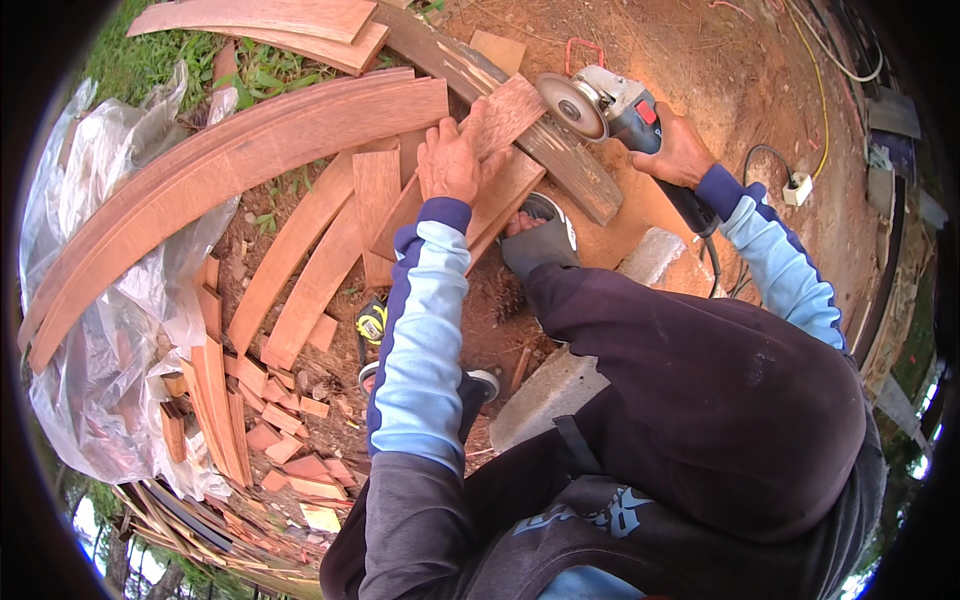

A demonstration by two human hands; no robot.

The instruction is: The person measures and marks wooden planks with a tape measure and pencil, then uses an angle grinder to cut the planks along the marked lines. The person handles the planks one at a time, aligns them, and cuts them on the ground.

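My left hand point(453, 162) is closed on a short reddish wooden board point(512, 112), which lies at a slant over a thick weathered beam point(575, 172). My right hand point(677, 152) grips an angle grinder point(632, 112) by its grey body, near a red switch. The grinder's round disc point(571, 106) sits right beside the board's far end; whether they touch I cannot tell. Under my left hand and forearm are more boards point(505, 200). My sandalled foot point(541, 225) is close to the beam, below the board.
Long curved planks point(235, 165) lie at left over crumpled clear plastic sheeting point(130, 380). Wood offcuts point(285, 420) litter the ground. A yellow-black tape measure point(371, 322) lies left of my forearm. Concrete blocks point(545, 400) are near my legs. A power cord and white socket point(797, 189) are at right.
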